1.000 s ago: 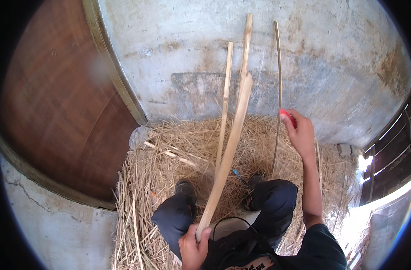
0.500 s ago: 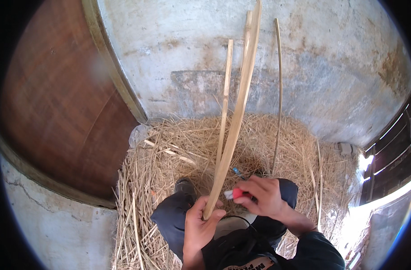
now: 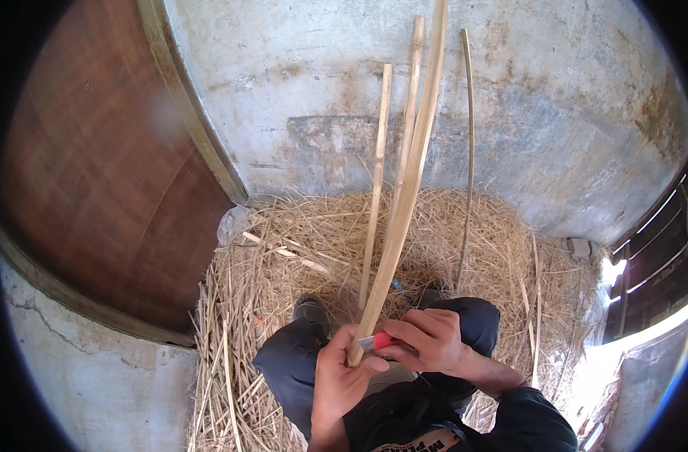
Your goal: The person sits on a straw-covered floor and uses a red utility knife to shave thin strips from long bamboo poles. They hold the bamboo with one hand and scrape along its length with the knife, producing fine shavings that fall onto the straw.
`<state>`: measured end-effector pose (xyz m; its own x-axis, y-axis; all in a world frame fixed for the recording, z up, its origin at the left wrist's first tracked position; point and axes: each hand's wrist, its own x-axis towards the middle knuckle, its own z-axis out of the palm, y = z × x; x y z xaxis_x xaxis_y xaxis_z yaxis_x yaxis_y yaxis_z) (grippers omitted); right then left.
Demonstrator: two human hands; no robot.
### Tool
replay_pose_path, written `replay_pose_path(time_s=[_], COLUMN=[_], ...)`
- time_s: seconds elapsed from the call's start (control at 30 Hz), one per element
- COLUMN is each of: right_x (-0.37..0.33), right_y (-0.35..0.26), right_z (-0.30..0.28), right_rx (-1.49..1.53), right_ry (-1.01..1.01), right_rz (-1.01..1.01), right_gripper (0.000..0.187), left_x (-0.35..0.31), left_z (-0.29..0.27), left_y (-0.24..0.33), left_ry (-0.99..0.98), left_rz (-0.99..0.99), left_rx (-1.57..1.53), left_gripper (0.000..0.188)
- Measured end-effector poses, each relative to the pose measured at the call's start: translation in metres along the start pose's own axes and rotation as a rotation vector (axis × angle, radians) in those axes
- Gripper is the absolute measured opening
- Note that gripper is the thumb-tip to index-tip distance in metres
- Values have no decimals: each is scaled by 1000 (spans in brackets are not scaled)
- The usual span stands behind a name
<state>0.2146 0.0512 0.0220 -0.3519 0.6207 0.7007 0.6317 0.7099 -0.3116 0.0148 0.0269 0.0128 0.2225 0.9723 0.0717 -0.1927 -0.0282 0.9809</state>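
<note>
A long pale bamboo strip [image 3: 405, 203] slants up and away from my lap, its upper end running out at the top of the head view. My left hand [image 3: 341, 377] is wrapped round its lower end, thumb along the near side. In my right hand [image 3: 433, 339] is a small knife with a red handle [image 3: 387, 340]. Its short, light blade [image 3: 366, 343] touches the strip's right edge, just above my left thumb. My right fingers are closed over the handle and hide part of it.
Two more bamboo strips [image 3: 378, 166] [image 3: 411, 98] and a thin dark stick [image 3: 468, 143] lean against the concrete wall [image 3: 283, 83]. Straw-like shavings [image 3: 479, 233] cover the floor round my legs. A brown door panel [image 3: 110, 173] stands left, dark slats [image 3: 652, 241] right.
My right hand has moved left and slightly down, bringing the knife from beside the bamboo strip onto its edge. The strip's upper part has tipped slightly to the right.
</note>
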Motion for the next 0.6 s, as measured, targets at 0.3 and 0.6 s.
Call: replay_pose_path(time_s=[0.3,0.6], right_x=[-1,7], right_y=[-1,-6], right_z=[2,-2], right_rx=[-23,-107], right_ry=[12,18], right_rz=[-10,17], right_gripper=[43,36], left_x=[-2,2], left_z=[-5,4], left_y=[-4,3], left_ry=[23,126], left_rz=[-72,-6], left_rx=[68,178], left_gripper=[41,29])
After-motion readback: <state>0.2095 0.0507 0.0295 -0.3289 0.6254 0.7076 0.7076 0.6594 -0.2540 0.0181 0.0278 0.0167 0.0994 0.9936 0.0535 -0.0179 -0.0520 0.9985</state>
